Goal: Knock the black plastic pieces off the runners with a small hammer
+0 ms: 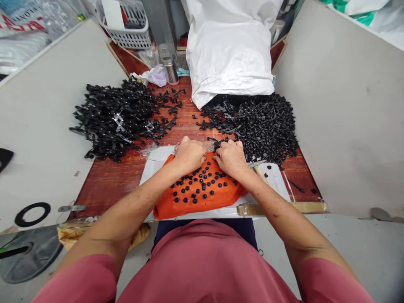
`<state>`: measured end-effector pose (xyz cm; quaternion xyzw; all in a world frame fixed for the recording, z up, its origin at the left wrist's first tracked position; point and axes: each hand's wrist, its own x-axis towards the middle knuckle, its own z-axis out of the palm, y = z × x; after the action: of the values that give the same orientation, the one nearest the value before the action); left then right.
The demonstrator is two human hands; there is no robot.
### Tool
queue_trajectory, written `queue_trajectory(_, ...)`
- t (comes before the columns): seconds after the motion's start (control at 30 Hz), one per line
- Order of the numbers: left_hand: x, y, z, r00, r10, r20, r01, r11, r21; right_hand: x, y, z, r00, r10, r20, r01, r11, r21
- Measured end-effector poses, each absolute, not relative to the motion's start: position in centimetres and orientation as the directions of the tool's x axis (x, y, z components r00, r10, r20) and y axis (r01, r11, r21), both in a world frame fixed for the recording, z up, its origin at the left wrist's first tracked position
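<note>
Workbench corner, two grey boards flaring out on either side, left board (57, 109) and right board (334, 105). Between them a worn red-brown table (107, 183), paint streaked. White sack (233, 50) slumped at top centre, its lower edge by the dark heaps. White sheet (280, 187) flat on the table, lower centre of the frame. Left of centre, a tangled heap of black linked parts (116, 113), stragglers scattered along its right side. Right of centre, a dense heap of small black pegs (268, 126), some linked parts mixed in at its left. Orange cloth (178, 208) on the sheet, just below the middle of the frame, dotted with round black pieces. Grey plastic basket (134, 38) at upper left, holding odds and ends. Both hands at the cloth's upper edge, close together, a narrow strip of orange showing between. Left hand (191, 155): fingers curled under, grip hidden, cannot tell what it holds. Right hand (232, 159): fingers bent and drawn in, black parts just beyond the knuckles; cannot tell what it holds either. Metal flask (170, 70) upright near the back. Smallest: round black pieces (205, 196), loosely spread, well apart in places, a few touching
</note>
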<state>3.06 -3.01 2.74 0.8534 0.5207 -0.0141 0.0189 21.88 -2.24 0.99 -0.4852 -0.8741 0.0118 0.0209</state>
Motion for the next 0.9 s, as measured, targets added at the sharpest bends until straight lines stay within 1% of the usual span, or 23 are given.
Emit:
queue_trajectory(0.1,2.9,-3.2,3.2,0.455,0.890,-0.034,0.890,-0.454,0.035,21.1,-1.9,0.6,-0.498,0.867,0.018,0.866,0.499,-0.043)
queue_trajectory(0.23,3.2,-3.6,3.4,0.474,0.878,-0.071,0.877,-0.463,0.128,19.5,-1.3,0.0,-0.490,0.871,0.020,0.869,0.490,-0.064)
queue_trajectory(0.3,3.6,-3.9,3.2,0.485,0.869,-0.097,0.871,-0.470,0.146,19.1,-1.1,-0.2,-0.490,0.871,0.022,0.868,0.490,-0.074)
queue_trajectory(0.4,3.9,-4.3,3.1,0.480,0.868,-0.131,0.876,-0.465,0.129,19.8,-1.0,0.3,-0.518,0.855,0.026,0.851,0.518,-0.089)
queue_trajectory(0.47,3.7,-4.3,3.1,0.467,0.873,-0.137,0.884,-0.457,0.102,21.4,-1.0,1.0,-0.516,0.855,0.056,0.849,0.519,-0.097)
queue_trajectory(0.53,3.5,-4.2,3.2,0.462,0.878,-0.125,0.887,-0.453,0.090,23.5,-1.0,1.9,-0.464,0.880,0.104,0.874,0.473,-0.107)
queue_trajectory(0.6,3.5,-4.0,3.3,0.467,0.879,-0.093,0.882,-0.457,0.114,25.4,-1.2,2.5,-0.442,0.893,0.082,0.887,0.449,-0.106)
queue_trajectory(0.7,4.2,-3.5,3.1,0.506,0.862,-0.032,0.850,-0.492,0.185,26.7,-1.8,2.6,-0.485,0.874,0.012,0.868,0.483,-0.111)
queue_trajectory(0.8,5.6,-3.2,2.4,0.591,0.807,-0.018,0.786,-0.570,0.238,26.4,-2.5,2.0,-0.527,0.850,0.007,0.842,0.523,-0.129)
queue_trajectory(0.9,6.2,-3.2,1.9,0.619,0.785,-0.026,0.769,-0.599,0.225,25.9,-2.8,1.5,-0.587,0.809,0.005,0.799,0.581,-0.154)
